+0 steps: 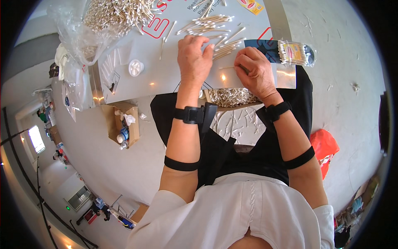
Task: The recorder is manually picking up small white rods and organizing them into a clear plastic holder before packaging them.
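Note:
My left hand point(194, 58) lies palm down on the grey table point(166, 70), its fingers resting on a loose bunch of cotton swabs point(213, 37). My right hand point(256, 70) is curled beside it and pinches a single swab whose stick pokes out to the left. Just right of that hand lies a clear packet of cotton swabs point(296, 53) on a dark card. A big heap of swabs point(116, 14) sits in a clear plastic bag at the table's far left.
A small white round lid point(135, 67) lies on the table. A box of swabs point(232, 97) sits in my lap below the table edge. An open cardboard box point(124, 124) stands on the floor at left, a red bag point(324, 145) at right.

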A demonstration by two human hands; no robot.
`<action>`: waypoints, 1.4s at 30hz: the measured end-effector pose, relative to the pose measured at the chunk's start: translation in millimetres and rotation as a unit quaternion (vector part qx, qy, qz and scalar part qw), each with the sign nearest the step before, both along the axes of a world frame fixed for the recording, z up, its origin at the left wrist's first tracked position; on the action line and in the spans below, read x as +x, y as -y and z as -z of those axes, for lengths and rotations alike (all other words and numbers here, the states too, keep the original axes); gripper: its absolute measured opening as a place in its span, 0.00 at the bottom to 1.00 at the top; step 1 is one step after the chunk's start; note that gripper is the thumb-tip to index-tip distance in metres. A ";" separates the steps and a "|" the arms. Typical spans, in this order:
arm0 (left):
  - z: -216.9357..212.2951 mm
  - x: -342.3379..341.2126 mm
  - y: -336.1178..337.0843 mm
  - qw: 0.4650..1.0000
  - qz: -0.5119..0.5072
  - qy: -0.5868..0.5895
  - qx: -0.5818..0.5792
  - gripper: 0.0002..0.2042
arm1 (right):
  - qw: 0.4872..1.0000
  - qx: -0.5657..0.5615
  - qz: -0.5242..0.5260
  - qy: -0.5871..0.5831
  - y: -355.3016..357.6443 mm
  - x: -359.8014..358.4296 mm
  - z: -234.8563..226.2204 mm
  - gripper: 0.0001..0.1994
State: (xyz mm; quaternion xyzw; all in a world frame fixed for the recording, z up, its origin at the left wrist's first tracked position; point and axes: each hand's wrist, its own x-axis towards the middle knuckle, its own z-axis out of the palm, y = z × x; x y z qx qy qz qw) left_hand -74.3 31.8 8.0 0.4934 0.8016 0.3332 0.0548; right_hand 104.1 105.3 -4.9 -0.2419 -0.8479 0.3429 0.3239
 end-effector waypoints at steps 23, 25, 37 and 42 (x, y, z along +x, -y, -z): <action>17.9 50.2 29.9 0.930 -0.072 0.282 0.225 0.23 | 0.929 -0.233 0.139 -0.253 -11.0 1.8 7.4 0.13; 17.5 56.1 18.5 0.891 -0.083 0.351 0.277 0.24 | 0.927 -0.246 0.133 -0.249 -14.3 -2.6 10.1 0.15; 18.7 77.3 -21.6 0.882 -0.045 0.366 0.293 0.22 | 0.915 -0.302 0.116 -0.242 -8.6 -17.4 11.4 0.17; 17.7 73.2 -20.7 0.877 -0.035 0.383 0.287 0.19 | 0.914 -0.297 0.115 -0.250 -6.1 -21.5 11.7 0.17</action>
